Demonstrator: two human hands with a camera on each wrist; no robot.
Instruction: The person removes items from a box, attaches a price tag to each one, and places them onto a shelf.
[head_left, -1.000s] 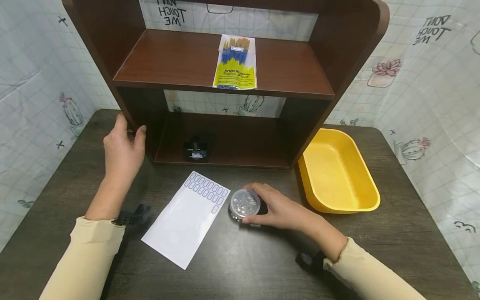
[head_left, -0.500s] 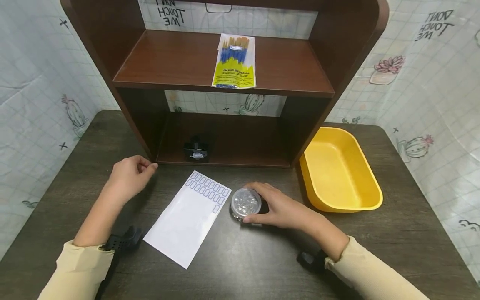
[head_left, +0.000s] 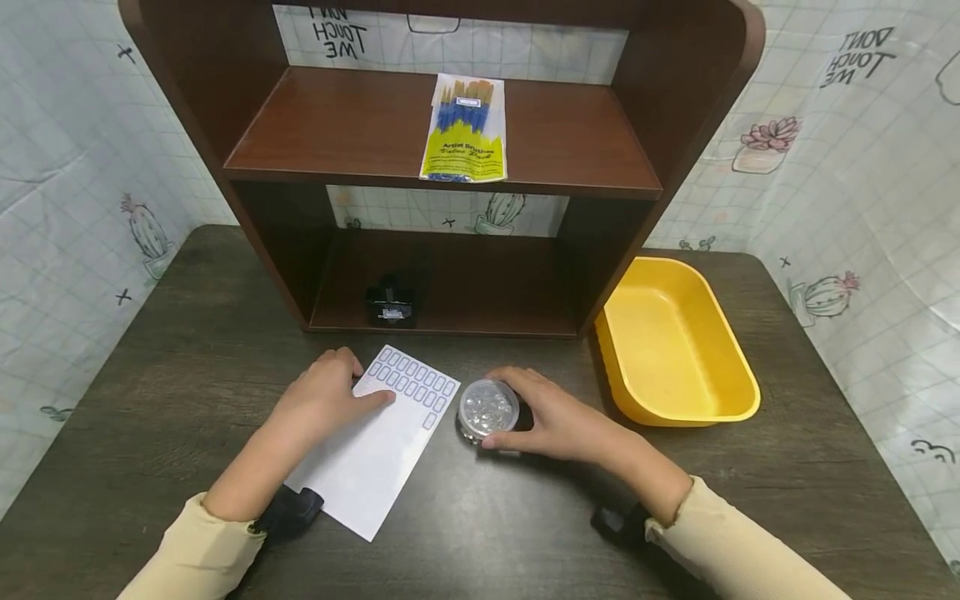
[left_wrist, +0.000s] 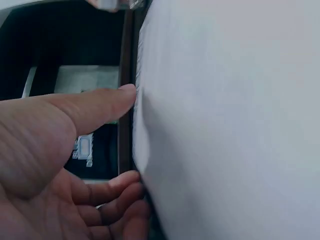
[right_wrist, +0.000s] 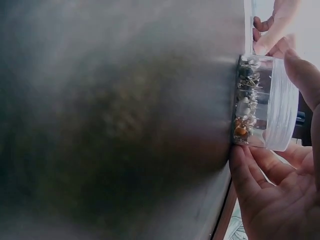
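A small clear round plastic jar (head_left: 489,410) stands on the table, small shiny, bead-like pieces lying at its bottom. My right hand (head_left: 551,417) holds it from the right, thumb on the near side and fingers on the far side; the right wrist view shows the jar (right_wrist: 260,102) from the side. To its left lies a white sheet (head_left: 382,467) printed with rows of small blue-outlined boxes. Over the sheet's upper left edge is my left hand (head_left: 322,400), thumb stretched across the paper and fingertips at its edge. The thumb and fingers are apart in the left wrist view.
A dark brown shelf unit (head_left: 442,333) stands behind the hands. Its upper shelf bears a pack of artist brushes (head_left: 465,137), its lower one a small black item (head_left: 391,307). A yellow tub (head_left: 678,342) sits right of the unit.
My left hand has left the shelf unit's left side and moved right and toward me onto the white sheet. My right hand and the jar have stayed in place.
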